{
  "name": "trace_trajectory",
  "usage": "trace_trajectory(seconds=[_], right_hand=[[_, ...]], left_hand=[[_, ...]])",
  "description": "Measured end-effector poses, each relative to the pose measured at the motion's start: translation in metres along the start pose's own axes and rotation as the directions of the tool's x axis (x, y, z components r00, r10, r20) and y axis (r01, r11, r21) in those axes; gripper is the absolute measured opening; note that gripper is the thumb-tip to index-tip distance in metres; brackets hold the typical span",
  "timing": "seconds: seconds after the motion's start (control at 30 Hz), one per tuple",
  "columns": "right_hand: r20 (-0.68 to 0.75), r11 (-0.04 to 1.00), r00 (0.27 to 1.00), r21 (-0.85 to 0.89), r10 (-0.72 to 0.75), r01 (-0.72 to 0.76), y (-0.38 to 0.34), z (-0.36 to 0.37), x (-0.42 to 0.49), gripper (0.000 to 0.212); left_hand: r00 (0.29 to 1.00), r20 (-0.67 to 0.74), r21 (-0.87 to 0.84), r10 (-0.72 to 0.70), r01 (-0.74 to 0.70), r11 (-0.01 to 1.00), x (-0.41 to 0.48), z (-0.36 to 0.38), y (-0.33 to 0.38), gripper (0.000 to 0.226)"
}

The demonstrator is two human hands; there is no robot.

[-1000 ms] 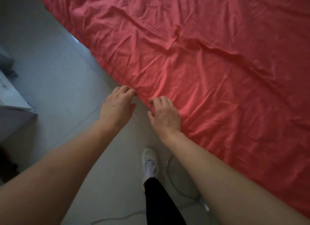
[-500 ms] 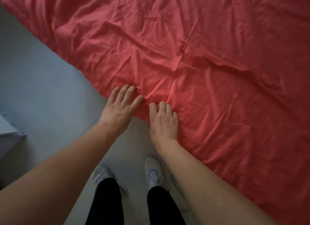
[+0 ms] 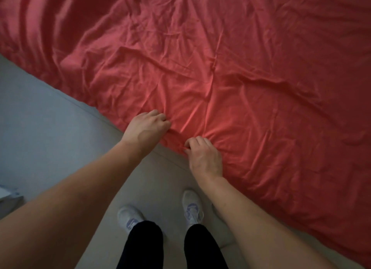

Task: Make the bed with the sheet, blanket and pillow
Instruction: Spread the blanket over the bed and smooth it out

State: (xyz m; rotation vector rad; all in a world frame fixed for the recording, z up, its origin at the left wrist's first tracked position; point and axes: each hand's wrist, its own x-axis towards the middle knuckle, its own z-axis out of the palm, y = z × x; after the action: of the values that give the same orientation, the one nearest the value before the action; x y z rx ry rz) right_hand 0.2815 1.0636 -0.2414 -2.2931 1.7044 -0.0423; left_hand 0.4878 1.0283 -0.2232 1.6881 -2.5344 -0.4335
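Grey floor [image 3: 40, 128] at left; wrinkled red sheet [image 3: 241, 78] spread over the bed, its near edge running diagonally.
2 hands work that edge: left hand [image 3: 147, 128] has its fingers curled into the cloth, right hand [image 3: 204, 156] just beside it pinches a small fold. Creases fan out from both grips. 2 white shoes [image 3: 192, 207] stand on the floor below.

White shoes [image 3: 192, 207] on grey floor [image 3: 44, 124]
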Motion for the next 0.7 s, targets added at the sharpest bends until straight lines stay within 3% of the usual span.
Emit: trace_trajectory(seconds=[0.07,0.17,0.27,0.33,0.4,0.5,0.7], right_hand=[[0.026,1.000,1.000,0.027,-0.015,0.014,-0.009,0.003,-0.008,0.015],[0.092,0.999,0.995,0.034,-0.027,0.024,-0.030,0.013,-0.023,0.014],[0.144,0.999,0.989,-0.025,0.032,-0.029,-0.042,0.016,-0.021,0.014],[0.124,0.997,0.992,-0.075,0.012,-0.002,-0.052,0.012,-0.012,0.011],[0.090,0.995,0.995,-0.094,-0.035,0.043,-0.067,0.004,0.001,0.013],[0.032,0.995,0.997,-0.069,-0.064,0.066,-0.110,-0.007,0.033,0.020],[-0.042,0.994,0.993,0.017,-0.111,0.112,-0.200,-0.020,0.100,0.029]], left_hand=[[0.993,0.113,-0.051,-0.042,0.048,0.998,-0.011,0.000,-0.005,0.004],[0.988,0.144,-0.084,-0.046,0.059,0.995,-0.040,0.006,-0.019,0.021],[0.995,0.095,-0.120,-0.009,0.021,0.993,-0.053,0.004,-0.025,0.034],[0.999,0.048,-0.081,-0.014,0.018,0.997,-0.061,-0.002,-0.036,0.023],[0.998,0.000,-0.046,-0.067,0.067,0.997,-0.071,-0.010,-0.052,0.013],[0.991,-0.017,0.015,-0.135,0.135,0.991,-0.093,-0.033,-0.095,0.025],[0.949,-0.101,0.046,-0.297,0.303,0.952,-0.114,-0.081,-0.165,0.028]])
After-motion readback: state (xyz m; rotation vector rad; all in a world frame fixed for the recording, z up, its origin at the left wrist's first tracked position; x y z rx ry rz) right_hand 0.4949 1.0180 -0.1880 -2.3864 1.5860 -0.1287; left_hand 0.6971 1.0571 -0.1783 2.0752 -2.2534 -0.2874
